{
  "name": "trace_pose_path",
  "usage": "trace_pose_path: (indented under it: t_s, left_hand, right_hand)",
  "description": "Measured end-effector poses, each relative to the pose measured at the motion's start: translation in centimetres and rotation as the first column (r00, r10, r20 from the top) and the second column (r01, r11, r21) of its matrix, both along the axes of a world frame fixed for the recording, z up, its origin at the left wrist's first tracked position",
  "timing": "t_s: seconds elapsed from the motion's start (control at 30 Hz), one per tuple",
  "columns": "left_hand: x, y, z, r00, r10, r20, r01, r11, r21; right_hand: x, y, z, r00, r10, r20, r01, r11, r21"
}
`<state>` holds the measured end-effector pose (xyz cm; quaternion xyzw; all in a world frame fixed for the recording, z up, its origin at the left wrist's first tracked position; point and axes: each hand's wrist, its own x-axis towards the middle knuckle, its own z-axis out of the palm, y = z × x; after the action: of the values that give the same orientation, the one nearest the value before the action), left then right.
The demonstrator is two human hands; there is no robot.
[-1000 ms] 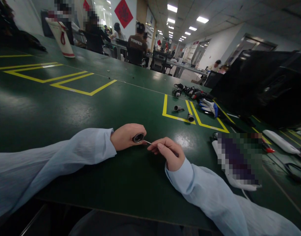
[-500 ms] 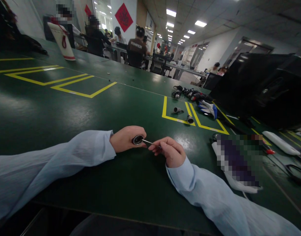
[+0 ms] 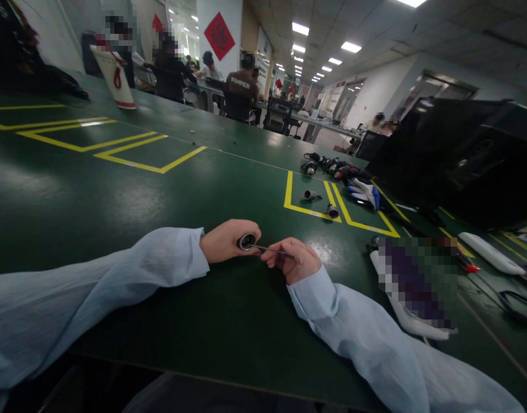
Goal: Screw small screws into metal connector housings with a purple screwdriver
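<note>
My left hand [image 3: 223,243] is closed around a small dark cylindrical metal part [image 3: 241,242], with its round open end turned toward the right and toward me. Its rim looks silvery and the inside is dark. A thin metal rod-like tool [image 3: 260,247] is pinched in the fingertips of my right hand [image 3: 300,261]. The tool's tip reaches into or up to the part's open end; how deep cannot be made out. Both hands are just above the green table [image 3: 229,321], and light-blue sleeves cover both arms.
Two similar cylindrical parts [image 3: 332,211] lie at a yellow-taped area. Behind them are several cabled parts [image 3: 310,167] and a white-and-blue glove [image 3: 364,192]. A pixelated object with a white edge [image 3: 401,321] lies right of my arm. A white cup [image 3: 117,80] stands far left; people sit beyond.
My left hand and the cylindrical part have shifted slightly right. My right hand has turned a little, its fingers spread differently along the tool, which now lies flatter.
</note>
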<state>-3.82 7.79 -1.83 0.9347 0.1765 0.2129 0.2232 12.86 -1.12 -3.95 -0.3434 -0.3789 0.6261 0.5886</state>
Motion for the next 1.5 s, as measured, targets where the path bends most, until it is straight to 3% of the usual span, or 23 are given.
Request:
trace_pose_path:
  t_s: [0.1,0.23,0.3,0.47,0.57,0.67,0.83,1.03,1.2,1.5]
  left_hand:
    - [0.0,-0.1,-0.1,1.000,0.021,0.022,-0.021,0.999,-0.029]
    - [-0.1,-0.1,-0.3,1.000,0.017,0.006,-0.017,1.000,-0.006]
    - [-0.1,-0.1,-0.3,1.000,0.010,-0.005,-0.010,1.000,0.003]
    - [-0.1,-0.1,-0.3,0.999,-0.037,0.030,0.039,0.996,-0.076]
    - [0.0,-0.1,-0.3,0.997,-0.058,0.052,0.064,0.992,-0.105]
    - [-0.1,-0.1,-0.3,0.998,-0.042,0.041,0.045,0.994,-0.095]
    - [-0.1,-0.3,-0.3,1.000,0.006,-0.025,-0.006,1.000,-0.014]
    - [-0.2,-0.1,-0.5,0.998,0.003,0.056,0.000,0.999,-0.049]
    - [-0.3,-0.1,-0.5,0.993,-0.003,0.115,0.016,0.993,-0.118]
    - [-0.2,-0.3,-0.5,0.997,0.066,-0.037,-0.065,0.998,0.020]
  right_hand:
    - [-0.3,-0.5,-0.1,0.999,-0.030,0.025,0.029,0.999,0.042]
    - [-0.7,-1.2,0.0,0.966,-0.146,0.213,0.109,0.978,0.179]
    - [-0.7,-1.3,-0.1,0.958,-0.147,0.247,0.095,0.973,0.210]
    - [-0.2,-0.4,-0.3,0.999,0.020,0.043,-0.021,0.999,0.038]
    - [0.2,-0.1,-0.4,0.998,0.056,-0.027,-0.056,0.998,-0.003]
    - [0.1,-0.5,-0.3,1.000,0.009,0.028,-0.010,0.999,0.041]
    - [-0.5,-1.4,-0.3,0.951,-0.118,0.286,0.069,0.982,0.178]
    - [-0.2,-0.6,-0.4,0.996,0.030,0.089,-0.034,0.998,0.051]
    - [0.2,-0.3,-0.4,0.998,0.065,0.019,-0.066,0.997,0.048]
    - [0.2,-0.6,-0.6,0.989,-0.003,0.149,-0.008,0.998,0.069]
